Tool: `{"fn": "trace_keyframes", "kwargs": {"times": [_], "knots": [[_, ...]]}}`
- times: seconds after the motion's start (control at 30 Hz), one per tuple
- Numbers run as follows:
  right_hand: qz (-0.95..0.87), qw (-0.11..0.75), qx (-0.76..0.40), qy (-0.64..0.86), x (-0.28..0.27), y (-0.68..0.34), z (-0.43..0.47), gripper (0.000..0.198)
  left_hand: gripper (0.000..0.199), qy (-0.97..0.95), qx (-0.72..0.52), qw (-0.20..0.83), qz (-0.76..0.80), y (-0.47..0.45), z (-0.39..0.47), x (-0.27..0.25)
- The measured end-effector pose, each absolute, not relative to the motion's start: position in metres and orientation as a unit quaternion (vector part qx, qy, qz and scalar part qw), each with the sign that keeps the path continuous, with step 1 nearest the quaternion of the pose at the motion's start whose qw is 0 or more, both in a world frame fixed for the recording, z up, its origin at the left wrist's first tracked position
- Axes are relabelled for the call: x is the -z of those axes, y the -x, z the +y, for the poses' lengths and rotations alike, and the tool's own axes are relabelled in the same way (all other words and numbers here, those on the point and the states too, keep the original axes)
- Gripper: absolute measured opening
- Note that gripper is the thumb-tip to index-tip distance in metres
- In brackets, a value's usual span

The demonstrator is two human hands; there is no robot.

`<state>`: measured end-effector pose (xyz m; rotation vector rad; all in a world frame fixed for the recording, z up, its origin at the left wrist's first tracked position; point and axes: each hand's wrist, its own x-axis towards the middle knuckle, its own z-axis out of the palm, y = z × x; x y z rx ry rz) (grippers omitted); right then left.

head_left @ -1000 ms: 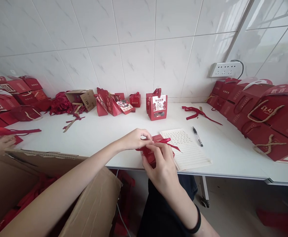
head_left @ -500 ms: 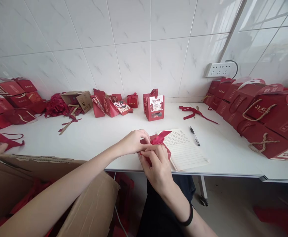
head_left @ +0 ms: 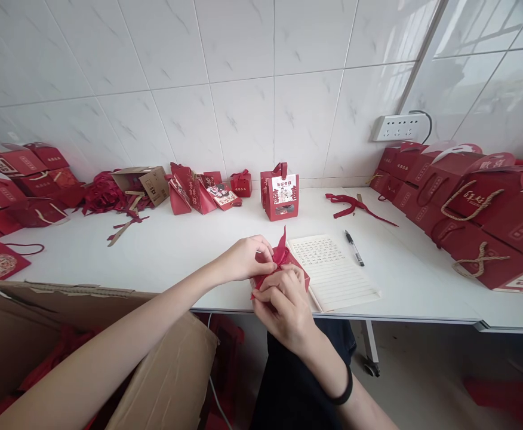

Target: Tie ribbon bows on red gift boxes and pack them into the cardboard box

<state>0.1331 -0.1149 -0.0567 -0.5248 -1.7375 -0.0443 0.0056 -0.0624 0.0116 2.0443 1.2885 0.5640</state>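
a white tiled wall [head_left: 243, 119] rises behind a lined writing pad [head_left: 346, 278], its glossy face faintly veined in grey. beneath the pad spreads a white table [head_left: 185, 239], smooth and flat, a firm surface to press against. to the left of the pad, against the near edge, stands a brown carton [head_left: 167, 370], its creased flap bent outward; it probably sits so close to put the red material [head_left: 62, 343] inside within reach. to the right of the pad, red boxes [head_left: 449, 218] stand packed in rows, likely to save room, their slick card set off by rough twine handles [head_left: 480, 263]. behind the pad, to its left, an upright gift box [head_left: 283, 200] tapers to a strap handle, its white printed panel facing the worker, perhaps for easy viewing.

just left of the pad sits a small red box [head_left: 298, 269] of stiff card; whether the two touch cannot be told. its spot at the near edge seems to let both hands work low and braced. the left hand [head_left: 250, 257] bends over its top, thumb and fingertips pinching a red ribbon [head_left: 281, 254] near the knot; the right hand [head_left: 291, 307] curls, pinching a ribbon end at the box's left corner, apparently for tension. the ribbon shines like satin, one pointed tail upright. right of the pad lies a slim pen [head_left: 354, 248], clear-barrelled and black-capped.
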Motion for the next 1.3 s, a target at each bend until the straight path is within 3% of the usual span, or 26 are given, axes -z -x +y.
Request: {"fn": "trace_keyframes", "kwargs": {"times": [0.2, 0.3, 0.43, 0.5, 0.6, 0.73, 0.9, 1.1, 1.3], "knots": [[-0.784, 0.594, -0.037, 0.178, 0.053, -0.141, -0.122, 0.016, 0.012, -0.796, -0.210, 0.301, 0.481, -0.002, -0.060, -0.009], [-0.796, 0.569, -0.118, 0.168, 0.043, -0.155, -0.120, 0.012, 0.013, -0.805, -0.217, 0.299, 0.465, -0.001, -0.058, -0.008], [-0.667, 0.621, -0.219, 0.350, 0.031, -0.179, -0.092, 0.022, 0.012, -0.812, -0.213, 0.309, 0.448, 0.001, -0.058, -0.009], [-0.634, 0.569, -0.263, 0.454, 0.030, -0.187, -0.068, 0.035, 0.013, -0.811, -0.209, 0.314, 0.447, 0.001, -0.059, -0.010], [-0.657, 0.474, -0.356, 0.466, 0.031, -0.193, -0.039, 0.047, 0.015, -0.809, -0.214, 0.310, 0.452, 0.001, -0.061, -0.010], [-0.642, 0.481, -0.439, 0.405, 0.031, -0.191, -0.028, 0.045, 0.012, -0.807, -0.213, 0.308, 0.457, 0.000, -0.062, -0.009], [-0.604, 0.502, -0.475, 0.397, 0.029, -0.186, -0.036, 0.041, 0.006, -0.815, -0.204, 0.297, 0.454, -0.002, -0.064, -0.010], [-0.558, 0.507, -0.481, 0.447, 0.022, -0.180, -0.038, 0.021, 0.008, -0.825, -0.195, 0.283, 0.448, -0.003, -0.065, -0.014], [-0.528, 0.509, -0.467, 0.494, 0.015, -0.178, -0.037, 0.020, 0.009, -0.825, -0.192, 0.282, 0.451, -0.003, -0.066, -0.014]]}}
